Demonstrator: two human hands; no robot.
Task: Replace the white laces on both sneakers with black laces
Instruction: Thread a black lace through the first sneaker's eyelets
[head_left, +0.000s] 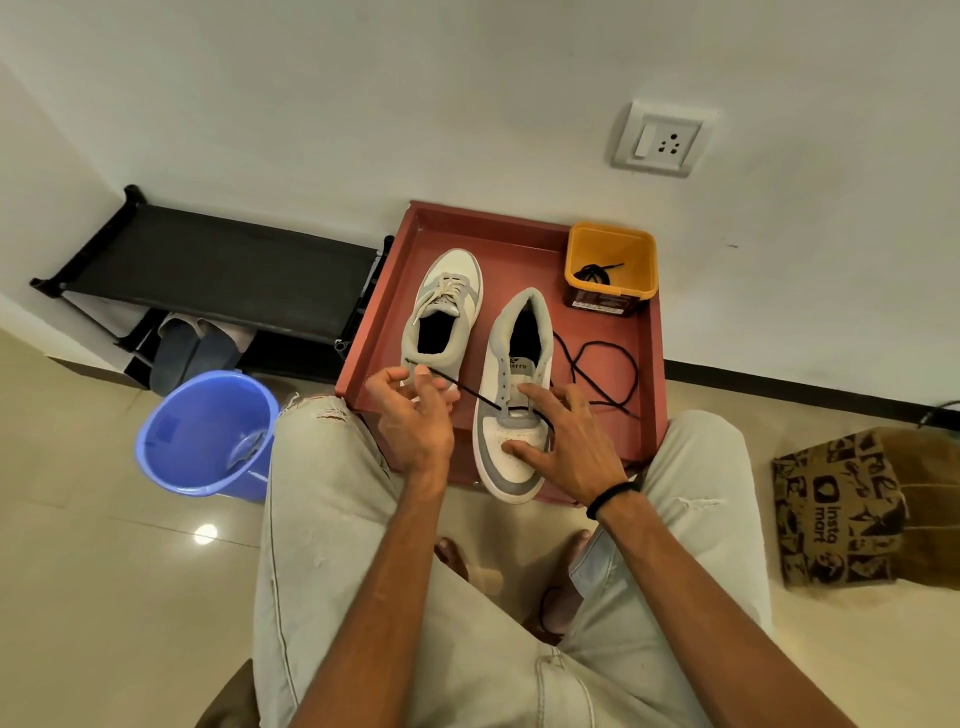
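So the person's at the very start of lacing the near sneaker (511, 415), the one at about 5 o'clock in the red tray (519, 228). Its white lace looks already gone and a black lace (480, 397) runs through what looks like the bottom pair of eyelets. The left hand (410, 415) pinches one end of it and holds it out taut toward 10 o'clock, while the right hand (563, 441) is spread over the toe, fingers pressing the shoe down rather than holding anything. The rest of the lace trails off in loose loops on the tray floor toward 3 o'clock.

Next move, I'd say: even up the two ends, then cross the left tip over and feed it into the next eyelet up. That needs the tongue kept flat and the tip aimed straight, since the eyelets look small.

The other sneaker (444, 312), at 10 o'clock in the tray, still has its white laces (441, 293), so that's a whole job left. A second black lace (597, 273) sits coiled in the yellow tub (610, 244) at the tray's 1 o'clock corner.

Around: a blue bucket (208, 431) off at 8 o'clock, a black shoe rack (218, 265) behind it, a paper bag (852, 509) at 4 o'clock. Only real nuisance is the loose loops, which could tangle.
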